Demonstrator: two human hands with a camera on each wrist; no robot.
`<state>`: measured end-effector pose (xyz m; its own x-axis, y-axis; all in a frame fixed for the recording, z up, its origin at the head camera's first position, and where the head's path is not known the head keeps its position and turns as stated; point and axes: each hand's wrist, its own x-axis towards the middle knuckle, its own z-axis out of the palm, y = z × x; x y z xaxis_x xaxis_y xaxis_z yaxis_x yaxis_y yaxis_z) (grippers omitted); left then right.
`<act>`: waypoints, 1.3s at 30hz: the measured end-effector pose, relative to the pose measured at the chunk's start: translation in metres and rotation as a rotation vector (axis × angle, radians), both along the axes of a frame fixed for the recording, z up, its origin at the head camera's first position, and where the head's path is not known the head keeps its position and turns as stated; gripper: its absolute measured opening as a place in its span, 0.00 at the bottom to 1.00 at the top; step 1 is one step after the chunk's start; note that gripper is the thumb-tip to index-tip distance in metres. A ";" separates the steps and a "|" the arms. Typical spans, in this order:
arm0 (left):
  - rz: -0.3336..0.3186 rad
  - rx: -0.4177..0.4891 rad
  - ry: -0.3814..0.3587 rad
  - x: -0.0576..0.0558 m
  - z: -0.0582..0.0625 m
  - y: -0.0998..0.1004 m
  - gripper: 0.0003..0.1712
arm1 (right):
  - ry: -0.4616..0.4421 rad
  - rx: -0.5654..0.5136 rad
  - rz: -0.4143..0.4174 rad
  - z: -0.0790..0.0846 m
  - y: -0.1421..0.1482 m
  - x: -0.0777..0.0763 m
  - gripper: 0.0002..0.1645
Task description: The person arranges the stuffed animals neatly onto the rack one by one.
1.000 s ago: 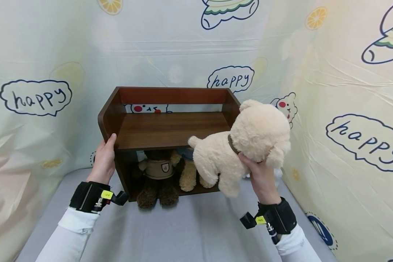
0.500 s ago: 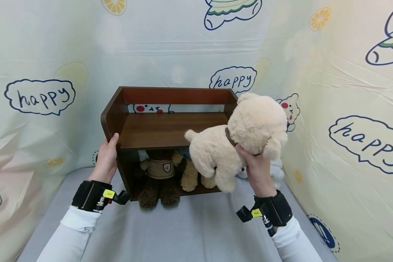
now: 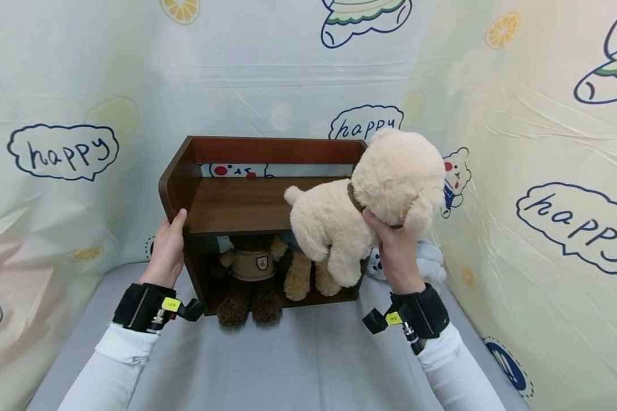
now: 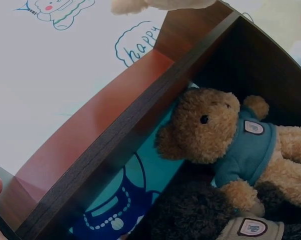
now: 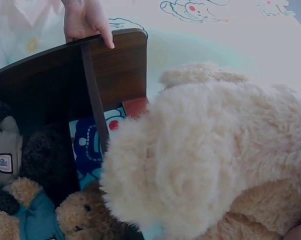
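Note:
My right hand (image 3: 400, 257) grips a cream plush dog (image 3: 324, 217) under its neck and holds it up in front of the right side of a brown wooden shelf (image 3: 236, 208). The dog's back end hangs over the upper board's edge; its head faces away to the right. My left hand (image 3: 163, 254) holds the shelf's left side panel, thumb on the front edge. In the lower compartment a dark brown teddy bear (image 3: 251, 285) in a beige top sits beside a light brown teddy bear (image 4: 203, 125) in a teal top, partly hidden by the dog in the head view.
A white plush toy (image 3: 431, 262) lies on the grey table cover (image 3: 288, 365) to the right of the shelf, partly behind my right hand. Printed cloth walls (image 3: 267, 68) stand behind and to the right. The shelf's upper back has an open gap below the red-brown rail (image 3: 277, 150).
My right hand has lifted the plush dog and moved it to the left, toward the upper board. More of the white toy shows. The left hand stays on the side panel.

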<state>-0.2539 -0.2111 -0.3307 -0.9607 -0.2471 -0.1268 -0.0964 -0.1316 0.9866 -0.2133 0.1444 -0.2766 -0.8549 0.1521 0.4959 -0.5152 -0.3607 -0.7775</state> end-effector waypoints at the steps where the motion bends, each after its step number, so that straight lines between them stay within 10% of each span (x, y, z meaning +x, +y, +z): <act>1: 0.000 0.000 0.002 0.000 0.000 0.000 0.41 | 0.002 0.002 0.002 0.001 -0.001 -0.001 0.35; 28: -0.002 0.022 0.005 -0.001 0.001 0.000 0.39 | 0.141 -0.094 -0.018 0.044 -0.034 -0.014 0.30; 39: -0.011 0.028 -0.004 0.001 0.001 -0.001 0.39 | 0.102 0.006 -0.149 0.055 -0.054 -0.020 0.30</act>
<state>-0.2533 -0.2125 -0.3301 -0.9628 -0.2329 -0.1371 -0.1015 -0.1584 0.9821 -0.2332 0.0902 -0.2213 -0.7683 0.2701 0.5803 -0.6389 -0.2699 -0.7204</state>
